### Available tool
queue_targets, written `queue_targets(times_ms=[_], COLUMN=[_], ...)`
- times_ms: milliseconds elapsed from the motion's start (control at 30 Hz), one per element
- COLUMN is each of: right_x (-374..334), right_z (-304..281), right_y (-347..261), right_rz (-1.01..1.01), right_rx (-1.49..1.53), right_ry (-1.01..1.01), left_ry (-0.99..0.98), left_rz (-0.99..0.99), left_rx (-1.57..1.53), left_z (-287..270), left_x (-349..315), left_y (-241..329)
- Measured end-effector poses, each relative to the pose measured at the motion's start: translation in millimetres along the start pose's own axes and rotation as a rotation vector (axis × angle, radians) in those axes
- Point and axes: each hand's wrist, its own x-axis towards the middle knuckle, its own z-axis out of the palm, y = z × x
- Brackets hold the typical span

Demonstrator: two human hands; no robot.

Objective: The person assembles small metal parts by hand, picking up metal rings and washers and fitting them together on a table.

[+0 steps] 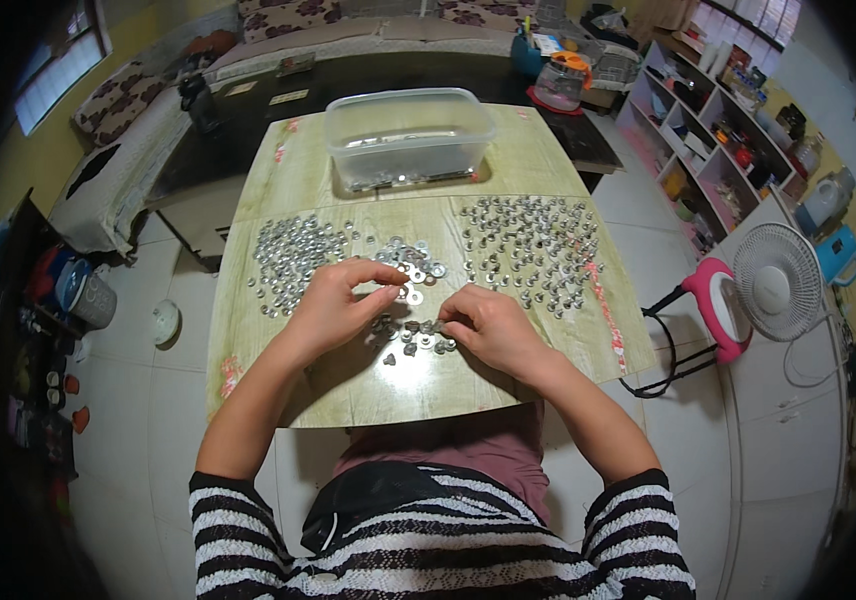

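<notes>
My left hand (336, 302) is curled over the middle of the table, thumb and forefinger drawn together beside a small heap of flat metal washers (415, 296). Whatever sits at its fingertips is too small to name. Opposite it, my right hand (493, 325) pinches at the edge of a cluster of small dark metal pieces (409, 349); its fingers hide what they hold. Beyond my left hand lies a pile of shiny round metal pieces (298, 250). Many small metal pieces with stubby stems (530, 245) are spread out beyond my right hand.
A clear plastic tub (408, 160) stands at the table's far side. The table (348, 395) has a pale wood-look top. On the right are a pink stool (716, 310), a white fan (776, 283) and a shelf unit (703, 135). A dark low table (248, 140) adjoins behind.
</notes>
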Motion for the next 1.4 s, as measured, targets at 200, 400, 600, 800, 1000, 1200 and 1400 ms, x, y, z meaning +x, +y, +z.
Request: queue_targets(times_ms=[200, 400, 600, 800, 1000, 1200, 1400], right_x=[4.5, 13.1, 21.1, 18.9, 16.9, 17.1, 17.0], right_z=[0.5, 11.2, 15.2, 16.7, 18.2, 14.2, 9.7], right_y=[-10.5, -20.4, -30.1, -31.3, -25.1, -21.5, -20.6], right_rz=[0.164, 0.158, 0.2, 0.274, 0.276, 0.364, 0.429], right_rx=[0.443, 0.834, 0.886, 1.091, 1.159, 1.22, 1.296], right_ry=[0.133, 0.245, 0.365, 0.325, 0.255, 0.195, 0.093], left_ry=[-0.176, -0.188, -0.042, -0.038, -0.022, -0.055, -0.045], left_rz=[-0.13, -0.251, -0.159, -0.147, -0.125, -0.089, 0.013], left_rx=[-0.374, -0.626, -0.7, -0.678, -0.626, -0.587, -0.502], left_z=[13.1, 17.2, 13.3, 13.6, 14.9, 12.7, 13.4], left_x=[-2.9, 1.7, 1.1, 0.4, 1.6, 4.2, 3.2], left_y=[-4.9, -8.4, -9.3, -10.9, -13.0, -11.0, -17.1])
